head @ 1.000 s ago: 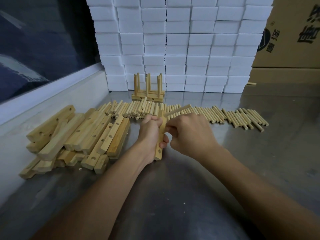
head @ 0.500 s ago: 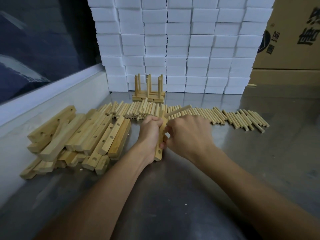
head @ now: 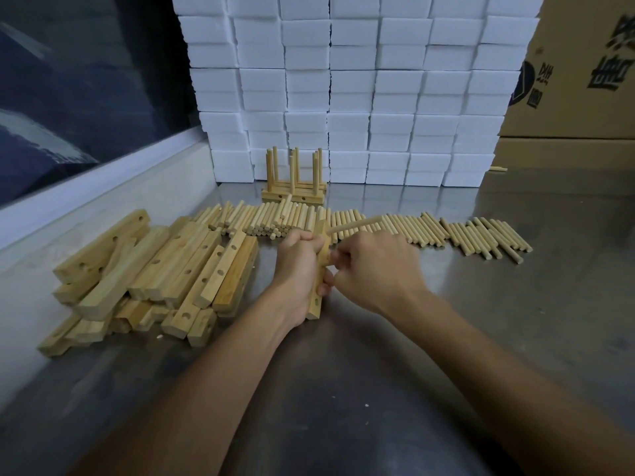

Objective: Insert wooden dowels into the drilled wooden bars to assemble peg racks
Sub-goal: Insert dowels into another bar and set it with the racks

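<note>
My left hand [head: 299, 266] grips a drilled wooden bar [head: 318, 304] that stands on end on the metal table [head: 343, 389]. A dowel [head: 354, 225] sticks out from the bar's upper part, slanting up to the right. My right hand [head: 374, 266] is curled against the bar's right side, its fingers pinching a second dowel there, mostly hidden. A long row of loose dowels [head: 429, 230] lies behind my hands. A pile of drilled bars [head: 154, 273] lies to the left.
Finished peg racks [head: 293, 187] stand stacked behind the dowel row. A wall of white foam blocks [head: 343, 91] closes the back. Cardboard boxes [head: 577, 80] stand at the right. A raised white ledge [head: 96, 187] runs along the table's left side.
Both hands stay at the bar with hardly any shift. The slanted dowel keeps its place.
</note>
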